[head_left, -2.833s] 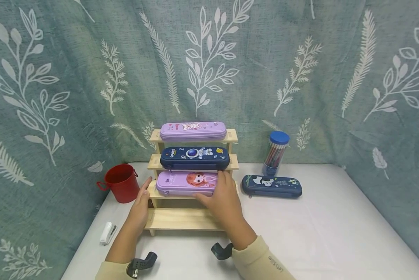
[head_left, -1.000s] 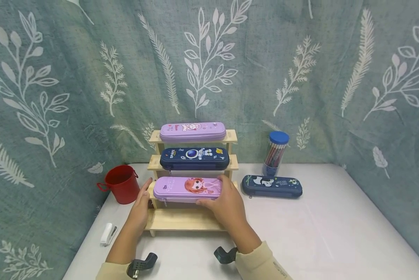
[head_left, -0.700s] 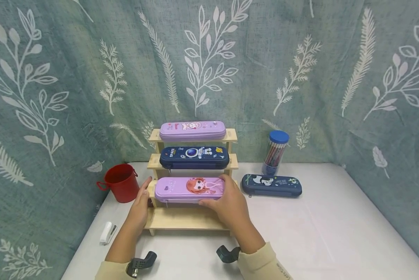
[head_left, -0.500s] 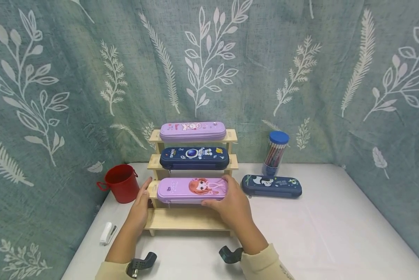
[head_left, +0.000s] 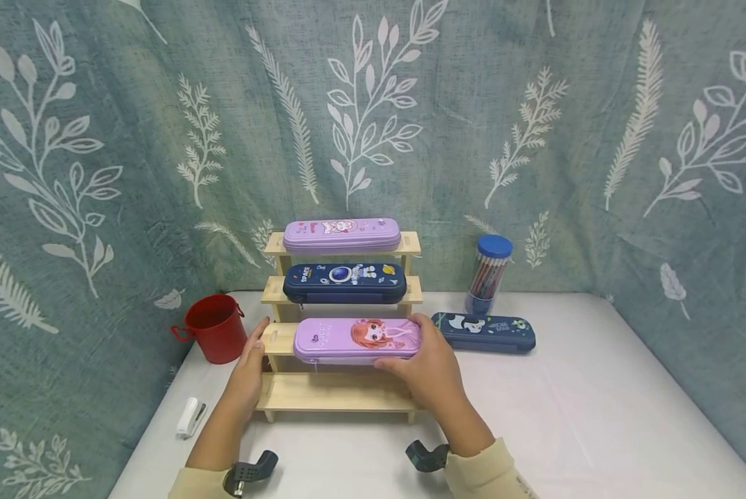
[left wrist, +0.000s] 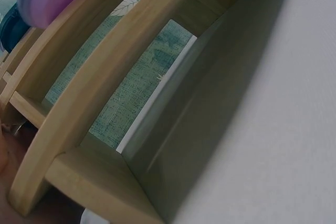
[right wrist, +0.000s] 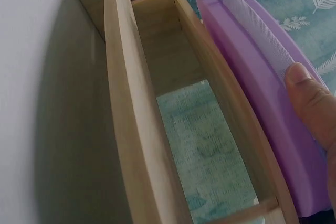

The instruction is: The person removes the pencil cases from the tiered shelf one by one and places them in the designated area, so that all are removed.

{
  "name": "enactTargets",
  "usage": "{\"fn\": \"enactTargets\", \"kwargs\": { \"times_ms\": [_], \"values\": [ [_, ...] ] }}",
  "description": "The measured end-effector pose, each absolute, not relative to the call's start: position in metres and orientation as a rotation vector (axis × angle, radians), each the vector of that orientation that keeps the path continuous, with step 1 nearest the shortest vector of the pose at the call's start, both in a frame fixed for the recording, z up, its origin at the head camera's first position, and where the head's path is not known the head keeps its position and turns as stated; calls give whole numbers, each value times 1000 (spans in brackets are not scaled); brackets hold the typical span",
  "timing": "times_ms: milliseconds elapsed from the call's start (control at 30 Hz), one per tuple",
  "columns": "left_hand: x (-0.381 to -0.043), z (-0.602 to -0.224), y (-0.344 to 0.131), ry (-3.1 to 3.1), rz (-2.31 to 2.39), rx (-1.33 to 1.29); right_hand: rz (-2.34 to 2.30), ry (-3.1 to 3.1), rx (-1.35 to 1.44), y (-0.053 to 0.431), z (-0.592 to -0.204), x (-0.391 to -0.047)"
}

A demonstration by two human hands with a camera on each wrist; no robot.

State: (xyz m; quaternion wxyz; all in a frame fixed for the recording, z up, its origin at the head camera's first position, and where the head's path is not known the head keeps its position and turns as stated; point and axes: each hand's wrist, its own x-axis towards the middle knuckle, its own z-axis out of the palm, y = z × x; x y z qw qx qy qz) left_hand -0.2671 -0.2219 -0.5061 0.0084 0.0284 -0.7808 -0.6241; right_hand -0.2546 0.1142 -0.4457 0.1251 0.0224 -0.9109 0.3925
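A stepped wooden rack (head_left: 329, 391) stands on the white table (head_left: 597, 416). A purple pencil case (head_left: 341, 234) lies on its top step and a navy space case (head_left: 344, 282) on the second. On the third step my right hand (head_left: 431, 364) grips the right end of a purple case with a girl on it (head_left: 354, 339), thumb on the front edge. That case overhangs the step's right end. In the right wrist view my thumb presses the girl case (right wrist: 262, 66) beside the rack (right wrist: 121, 103). My left hand (head_left: 248, 371) rests with straight fingers against the rack's left side. The bottom step holds nothing.
A red bucket (head_left: 213, 329) stands left of the rack, with a small white stapler (head_left: 188, 416) in front of it. A navy panda case (head_left: 485, 333) lies right of the rack, and a blue-lidded tube of pencils (head_left: 487, 277) stands behind it. A leaf-print curtain closes the back and sides.
My right hand has slid the girl case to the right along the third step, so the step's left end now shows bare. My left hand has stayed against the rack.
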Motion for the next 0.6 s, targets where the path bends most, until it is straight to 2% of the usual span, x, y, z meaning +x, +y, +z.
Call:
{"fn": "enactTargets", "kwargs": {
  "times_ms": [600],
  "values": [
    [-268, -506, -223, -2435, -1962, 88, 1095, -2636, 181, 166, -438, -262]
  ]
}}
